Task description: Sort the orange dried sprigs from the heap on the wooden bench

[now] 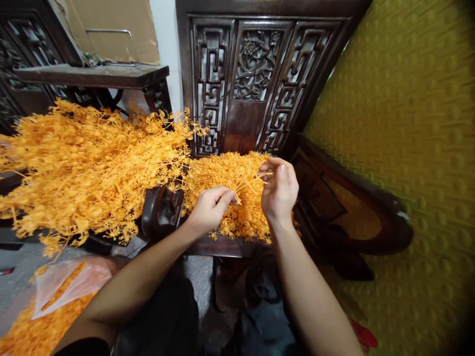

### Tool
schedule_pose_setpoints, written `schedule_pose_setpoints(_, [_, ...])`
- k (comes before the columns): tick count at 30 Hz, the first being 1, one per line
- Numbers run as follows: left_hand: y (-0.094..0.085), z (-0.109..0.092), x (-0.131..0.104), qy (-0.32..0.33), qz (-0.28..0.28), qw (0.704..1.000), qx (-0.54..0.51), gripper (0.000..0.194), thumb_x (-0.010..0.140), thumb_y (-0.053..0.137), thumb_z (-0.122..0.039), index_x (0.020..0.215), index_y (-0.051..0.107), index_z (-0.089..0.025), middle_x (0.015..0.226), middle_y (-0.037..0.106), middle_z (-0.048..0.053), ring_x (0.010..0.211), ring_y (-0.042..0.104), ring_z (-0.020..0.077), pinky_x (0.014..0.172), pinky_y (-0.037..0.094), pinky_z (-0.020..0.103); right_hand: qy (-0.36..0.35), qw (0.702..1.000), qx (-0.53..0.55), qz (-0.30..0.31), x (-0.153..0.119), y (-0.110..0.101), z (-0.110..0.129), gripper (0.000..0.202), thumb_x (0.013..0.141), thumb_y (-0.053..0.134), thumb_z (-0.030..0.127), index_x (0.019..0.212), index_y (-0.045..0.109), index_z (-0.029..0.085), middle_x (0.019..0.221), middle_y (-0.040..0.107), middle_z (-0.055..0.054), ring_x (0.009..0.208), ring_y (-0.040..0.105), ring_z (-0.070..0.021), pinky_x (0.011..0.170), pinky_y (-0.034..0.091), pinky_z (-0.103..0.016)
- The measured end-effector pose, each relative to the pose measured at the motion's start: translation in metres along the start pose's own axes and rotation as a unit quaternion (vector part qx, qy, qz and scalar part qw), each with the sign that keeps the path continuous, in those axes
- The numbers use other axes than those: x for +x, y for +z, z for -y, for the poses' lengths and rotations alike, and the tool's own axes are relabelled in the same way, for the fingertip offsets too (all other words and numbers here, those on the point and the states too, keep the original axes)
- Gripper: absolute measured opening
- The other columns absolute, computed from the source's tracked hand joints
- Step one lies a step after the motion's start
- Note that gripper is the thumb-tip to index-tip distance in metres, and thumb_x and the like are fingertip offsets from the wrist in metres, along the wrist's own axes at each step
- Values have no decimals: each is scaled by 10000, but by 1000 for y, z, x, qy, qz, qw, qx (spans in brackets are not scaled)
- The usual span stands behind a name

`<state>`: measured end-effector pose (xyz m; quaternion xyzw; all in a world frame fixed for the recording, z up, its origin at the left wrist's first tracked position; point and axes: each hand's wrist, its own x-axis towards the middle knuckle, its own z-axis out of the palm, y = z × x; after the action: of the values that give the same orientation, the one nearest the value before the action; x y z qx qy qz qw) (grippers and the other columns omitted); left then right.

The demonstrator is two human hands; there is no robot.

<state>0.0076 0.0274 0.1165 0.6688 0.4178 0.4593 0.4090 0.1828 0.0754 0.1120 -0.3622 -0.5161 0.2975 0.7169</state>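
Note:
My left hand (212, 206) pinches the stem end of an orange plastic flower sprig (243, 187) between thumb and fingers. The sprig's thin branches fan out to the right. At their tips, the curled fingers of my right hand (280, 190) close round a branch; part of this grip is hidden behind the hand. Beneath both hands, a heap of small orange plastic florets (222, 168) covers the seat of a dark wooden chair (230, 247). Bushy orange sprigs (92, 168) lie piled to the left, across the chair's armrest (159, 212).
A plastic bag (74, 282) of orange pieces sits on the floor at lower left. The carved chair back (260, 74) rises behind the heap. A dark side table (100, 74) holds cardboard (111, 29). Yellow-green textured material (408, 123) stands close on the right, by the other armrest (389, 222).

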Motion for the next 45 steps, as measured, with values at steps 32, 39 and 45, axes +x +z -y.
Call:
schedule_pose_setpoints(32, [-10, 29, 13, -51, 119, 967, 221, 392, 981, 415, -414, 724, 613, -195, 704, 678, 37, 692, 614, 177, 717, 440, 303, 195, 977, -49, -68, 39, -72, -77, 376, 670, 836, 404, 881, 617, 183, 665, 644, -2, 598, 698, -199, 550, 590, -325])
schedule_pose_setpoints(39, [-3, 45, 29, -126, 45, 987, -91, 326, 830, 694, -482, 866, 703, -158, 905, 758, 92, 884, 718, 227, 941, 516, 380, 43, 975, -189, 107, 27, -30, -74, 325, 821, 711, 478, 1005, 763, 216, 1266, 687, -109, 1237, 610, -285, 1076, 472, -488])
schedule_pose_setpoints(45, [3, 51, 37, -117, -6, 981, -157, 380, 722, 822, -433, 926, 699, -137, 913, 770, 94, 825, 739, 234, 920, 550, 427, 177, 972, 6, 152, 15, -20, -42, 659, 922, 412, 758, 1072, 726, 199, 1053, 736, -113, 949, 706, -234, 786, 588, -375])
